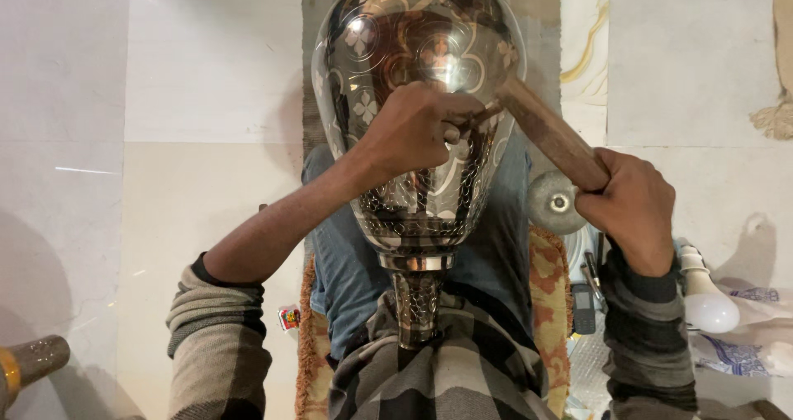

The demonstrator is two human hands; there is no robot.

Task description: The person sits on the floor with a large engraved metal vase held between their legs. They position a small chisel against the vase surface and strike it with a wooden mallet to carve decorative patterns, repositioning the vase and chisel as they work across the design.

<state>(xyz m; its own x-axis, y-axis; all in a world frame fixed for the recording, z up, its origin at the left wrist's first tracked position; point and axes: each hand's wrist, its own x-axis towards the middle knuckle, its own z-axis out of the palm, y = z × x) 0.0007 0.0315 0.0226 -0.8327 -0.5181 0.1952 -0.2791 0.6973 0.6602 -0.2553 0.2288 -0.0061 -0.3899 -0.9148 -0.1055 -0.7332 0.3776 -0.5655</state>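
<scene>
A large shiny metal vase (413, 48) with engraved flower and net patterns rests on my lap, its neck (417, 304) pointing toward me. My left hand (413, 127) lies on the vase's belly and pinches a small chisel (479, 116) against the metal. My right hand (632, 205) grips the lower end of a wooden mallet (549, 131), whose upper end meets the chisel's head.
A white light bulb (706, 300) lies at the right beside a small dark phone (583, 308) and crumpled plastic. A round metal disc (553, 203) sits behind the mallet. A brass-ringed metal piece (29, 362) pokes in at the lower left. Pale tiled floor (198, 98) surrounds me.
</scene>
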